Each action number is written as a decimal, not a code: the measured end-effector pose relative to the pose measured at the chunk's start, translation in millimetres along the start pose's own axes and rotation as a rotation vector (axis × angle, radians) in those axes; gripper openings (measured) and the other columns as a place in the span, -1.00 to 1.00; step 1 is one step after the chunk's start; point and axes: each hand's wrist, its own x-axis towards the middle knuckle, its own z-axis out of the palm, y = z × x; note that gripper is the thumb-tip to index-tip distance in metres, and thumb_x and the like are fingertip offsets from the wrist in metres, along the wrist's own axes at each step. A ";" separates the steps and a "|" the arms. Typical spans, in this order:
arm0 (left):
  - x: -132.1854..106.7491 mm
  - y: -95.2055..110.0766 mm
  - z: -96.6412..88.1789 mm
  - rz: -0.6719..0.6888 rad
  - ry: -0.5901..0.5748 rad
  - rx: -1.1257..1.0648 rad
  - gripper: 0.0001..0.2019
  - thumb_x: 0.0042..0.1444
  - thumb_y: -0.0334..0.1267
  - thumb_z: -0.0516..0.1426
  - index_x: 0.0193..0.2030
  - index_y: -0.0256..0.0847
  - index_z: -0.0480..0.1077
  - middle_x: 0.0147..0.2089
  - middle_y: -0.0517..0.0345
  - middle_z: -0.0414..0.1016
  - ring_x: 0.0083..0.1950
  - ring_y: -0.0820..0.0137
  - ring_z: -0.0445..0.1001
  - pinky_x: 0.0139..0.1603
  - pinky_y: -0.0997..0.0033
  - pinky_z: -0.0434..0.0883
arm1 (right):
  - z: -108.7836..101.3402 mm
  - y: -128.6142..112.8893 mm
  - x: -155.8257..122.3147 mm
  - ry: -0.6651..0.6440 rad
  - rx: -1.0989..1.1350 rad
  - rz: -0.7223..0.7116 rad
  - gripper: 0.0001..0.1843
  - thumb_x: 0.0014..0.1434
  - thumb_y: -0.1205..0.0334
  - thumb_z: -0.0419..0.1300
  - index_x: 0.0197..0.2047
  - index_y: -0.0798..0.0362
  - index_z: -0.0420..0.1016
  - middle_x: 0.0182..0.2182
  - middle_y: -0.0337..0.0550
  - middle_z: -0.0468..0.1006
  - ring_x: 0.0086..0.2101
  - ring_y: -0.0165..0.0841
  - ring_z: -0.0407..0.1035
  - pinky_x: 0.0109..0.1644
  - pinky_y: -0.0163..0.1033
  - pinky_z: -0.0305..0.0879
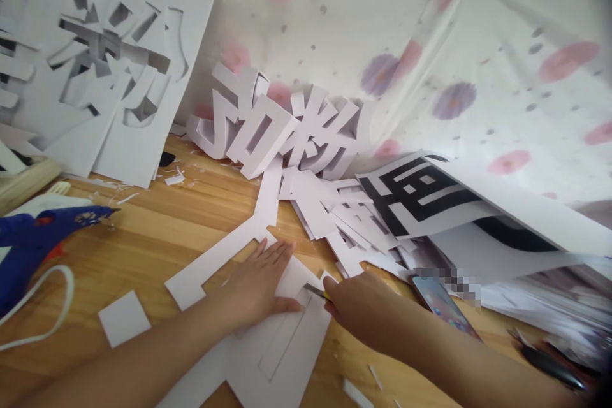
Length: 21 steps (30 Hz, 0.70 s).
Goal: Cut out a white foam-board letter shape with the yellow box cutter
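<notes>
A white foam board sheet [291, 376] lies on the wooden table, with a long narrow outline drawn or scored on it. My left hand [261, 280] rests flat on the sheet, fingers stretched and thumb apart beside the outline. My right hand [361, 306] is closed round a utility knife [318, 293], its yellow body mostly hidden. The blade touches or hovers just over the sheet near the outline's upper end; I cannot tell which. Beyond my left hand lies a bent white cut strip [217, 258].
Raised white letter shapes [268, 124] stand by the floral curtain. A blue glue gun [48, 236] lies left, before cut-out boards [119, 70]. Loose white pieces [315, 204], printed sheets [421, 194], a phone [442, 306] and pliers [545, 357] lie right.
</notes>
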 end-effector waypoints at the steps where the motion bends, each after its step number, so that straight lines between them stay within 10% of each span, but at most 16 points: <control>1: 0.5 -1.1 0.8 0.001 0.004 -0.005 -0.10 0.03 0.16 0.07 0.33 -0.39 -0.18 0.36 -0.09 -0.21 0.36 0.09 -0.29 0.30 0.07 -0.12 | -0.8 0.3 0.2 -0.008 0.002 -0.002 -0.86 0.19 0.22 0.03 -0.31 0.09 0.35 -0.61 -0.19 0.43 -0.61 -0.31 0.39 -0.61 -0.27 -0.15; 21: -1.5 -1.2 -1.8 -0.010 -0.009 -0.054 -0.11 0.03 0.15 0.08 0.34 -0.38 -0.17 0.36 -0.09 -0.22 0.36 0.10 -0.30 0.31 0.13 -0.17 | -4.3 -2.2 -4.5 -0.088 0.033 0.057 -0.84 0.19 0.24 0.01 -0.34 0.10 0.35 -0.59 -0.16 0.46 -0.61 -0.31 0.38 -0.64 -0.30 -0.16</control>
